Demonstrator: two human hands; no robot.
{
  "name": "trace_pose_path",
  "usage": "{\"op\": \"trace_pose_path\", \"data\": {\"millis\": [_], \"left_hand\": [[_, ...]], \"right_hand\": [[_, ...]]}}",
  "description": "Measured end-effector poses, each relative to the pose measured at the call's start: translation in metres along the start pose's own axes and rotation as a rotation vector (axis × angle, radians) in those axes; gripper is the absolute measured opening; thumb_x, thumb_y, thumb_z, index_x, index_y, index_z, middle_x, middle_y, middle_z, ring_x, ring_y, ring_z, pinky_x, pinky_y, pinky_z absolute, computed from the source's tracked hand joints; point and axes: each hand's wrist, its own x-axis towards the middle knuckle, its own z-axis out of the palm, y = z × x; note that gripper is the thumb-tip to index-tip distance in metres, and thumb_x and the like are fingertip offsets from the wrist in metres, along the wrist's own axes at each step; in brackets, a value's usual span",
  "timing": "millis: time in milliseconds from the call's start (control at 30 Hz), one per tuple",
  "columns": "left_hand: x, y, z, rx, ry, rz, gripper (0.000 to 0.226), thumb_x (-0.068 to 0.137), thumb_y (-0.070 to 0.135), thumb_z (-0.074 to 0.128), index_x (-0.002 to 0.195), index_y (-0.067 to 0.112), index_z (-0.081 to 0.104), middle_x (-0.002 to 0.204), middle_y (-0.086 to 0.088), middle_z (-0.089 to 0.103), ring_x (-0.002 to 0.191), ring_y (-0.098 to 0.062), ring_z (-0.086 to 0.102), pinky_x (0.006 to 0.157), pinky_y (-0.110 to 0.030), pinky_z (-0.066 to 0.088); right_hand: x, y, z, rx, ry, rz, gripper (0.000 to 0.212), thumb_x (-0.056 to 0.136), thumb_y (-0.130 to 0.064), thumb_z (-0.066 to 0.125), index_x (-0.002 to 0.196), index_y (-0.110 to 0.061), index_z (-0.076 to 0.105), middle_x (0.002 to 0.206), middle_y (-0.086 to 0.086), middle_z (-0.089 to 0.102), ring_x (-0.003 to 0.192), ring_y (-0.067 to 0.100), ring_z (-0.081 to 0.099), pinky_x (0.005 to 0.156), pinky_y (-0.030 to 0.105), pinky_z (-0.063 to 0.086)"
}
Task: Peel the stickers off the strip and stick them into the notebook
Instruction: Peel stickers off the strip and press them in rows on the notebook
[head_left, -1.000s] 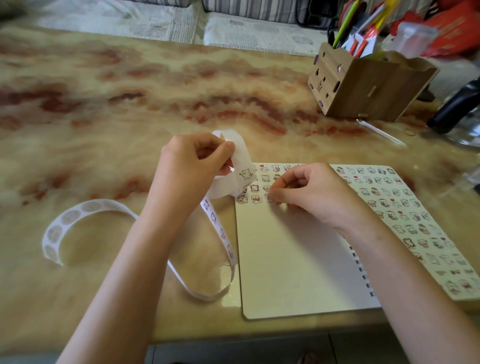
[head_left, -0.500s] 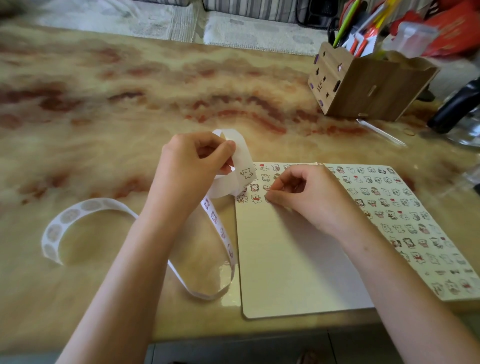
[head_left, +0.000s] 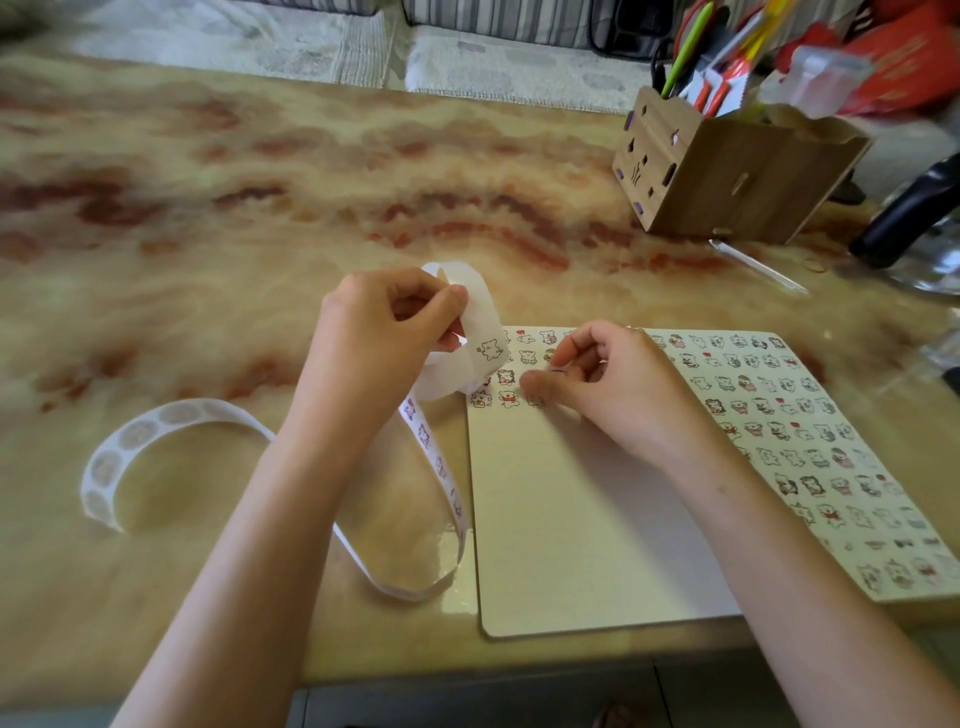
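Note:
My left hand pinches the white sticker strip just left of the notebook's top corner, and a bear sticker shows on the loop it holds up. The rest of the strip curls down over the table, ending in a bare backing tail at the left. The notebook lies open; rows of small stickers fill its right page, and the left page has some along the top. My right hand has curled fingers, its thumb pressing on the left page at the lowest sticker row.
A wooden desk organiser with pens stands at the back right. A clear thin stick lies in front of it, and a dark object sits at the right edge. The marbled table's front edge runs just below the notebook.
My right hand's index finger has lifted a little off the page while the thumb stays down on the lowest sticker row. The left hand and strip have barely moved.

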Motion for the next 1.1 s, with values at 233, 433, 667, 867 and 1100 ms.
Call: {"op": "trace_pose_path", "data": {"millis": [233, 433, 667, 867, 1100], "left_hand": [[-0.001, 0.002, 0.001, 0.003, -0.009, -0.004, 0.018, 0.090, 0.021, 0.060, 0.080, 0.014, 0.072, 0.069, 0.005, 0.071, 0.058, 0.006, 0.063, 0.056, -0.008, 0.044], [-0.003, 0.004, 0.001, 0.002, -0.003, -0.005, 0.018, 0.090, 0.021, 0.059, 0.080, 0.013, 0.072, 0.069, 0.003, 0.071, 0.055, 0.007, 0.060, 0.056, -0.009, 0.043], [-0.003, 0.008, 0.002, -0.047, 0.021, 0.001, 0.018, 0.091, 0.020, 0.060, 0.079, 0.012, 0.071, 0.068, 0.007, 0.069, 0.054, 0.007, 0.060, 0.054, -0.002, 0.039], [-0.003, 0.009, 0.002, -0.100, 0.031, 0.037, 0.020, 0.092, 0.020, 0.059, 0.079, 0.010, 0.071, 0.065, 0.004, 0.069, 0.056, 0.002, 0.061, 0.053, -0.005, 0.039], [-0.003, 0.009, 0.005, -0.111, 0.004, 0.043, 0.019, 0.092, 0.018, 0.059, 0.080, 0.009, 0.070, 0.065, 0.002, 0.069, 0.056, 0.001, 0.061, 0.053, -0.005, 0.040]], "right_hand": [[0.002, 0.002, -0.002, -0.058, 0.002, -0.009, 0.013, 0.082, -0.023, 0.073, 0.085, -0.021, 0.061, 0.065, -0.011, 0.054, 0.053, 0.001, 0.044, 0.056, 0.020, 0.033], [0.000, 0.001, -0.002, -0.016, -0.032, -0.011, 0.029, 0.072, -0.031, 0.081, 0.087, -0.019, 0.060, 0.066, -0.006, 0.055, 0.056, 0.007, 0.045, 0.058, 0.027, 0.037], [0.001, 0.002, -0.010, 0.001, -0.110, 0.000, 0.017, 0.081, -0.012, 0.072, 0.086, -0.023, 0.060, 0.072, -0.006, 0.058, 0.065, 0.010, 0.052, 0.075, 0.035, 0.047], [-0.006, -0.008, -0.007, 0.124, 0.031, -0.131, 0.006, 0.087, -0.024, 0.068, 0.083, -0.020, 0.064, 0.076, -0.003, 0.069, 0.053, 0.007, 0.055, 0.055, 0.018, 0.043], [-0.014, -0.028, -0.003, 0.242, 0.096, -0.416, 0.007, 0.083, -0.015, 0.072, 0.088, -0.018, 0.067, 0.077, -0.011, 0.068, 0.073, 0.009, 0.062, 0.064, 0.024, 0.046]]}}
